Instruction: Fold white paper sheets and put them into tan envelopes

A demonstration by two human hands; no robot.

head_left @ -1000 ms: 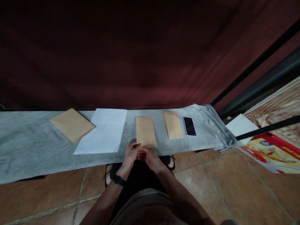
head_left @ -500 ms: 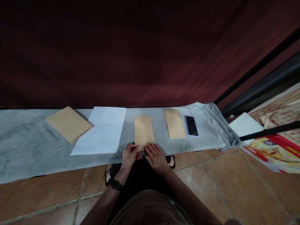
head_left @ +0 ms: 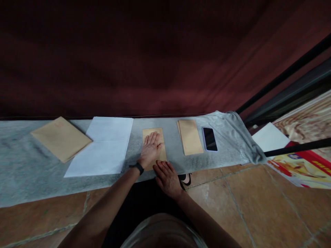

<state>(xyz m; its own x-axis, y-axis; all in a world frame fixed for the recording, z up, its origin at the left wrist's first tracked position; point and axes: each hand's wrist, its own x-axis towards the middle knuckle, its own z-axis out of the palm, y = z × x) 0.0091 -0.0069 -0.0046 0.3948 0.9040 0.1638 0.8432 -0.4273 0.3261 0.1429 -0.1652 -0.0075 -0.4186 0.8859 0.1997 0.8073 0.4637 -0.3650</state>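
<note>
A brown paper envelope (head_left: 162, 153) lies flat in front of me on the grey cloth. Across its middle rests my left hand (head_left: 150, 146), palm down with the fingers stretched out; a dark band is on that wrist. My right hand (head_left: 168, 177) lies with its fingertips on the envelope's near right corner, fingers extended. To the left are white paper sheets (head_left: 103, 148) with a crease across them. Their left edge is partly covered by more brown envelopes (head_left: 60, 139). Right of my hands, a small stack of envelopes (head_left: 190, 137) lies slightly fanned.
A phone (head_left: 210, 139) with a dark screen lies right of the small stack. The grey cloth (head_left: 23, 165) covers a narrow bench and bunches at its right end. Beyond are black bars (head_left: 300, 148) and a red and yellow box (head_left: 302, 165). A dark red curtain (head_left: 155, 69) hangs behind.
My left hand has moved from the envelope's near left corner up onto its middle and flattened out. My right hand stays near the right corner. The view has shifted slightly.
</note>
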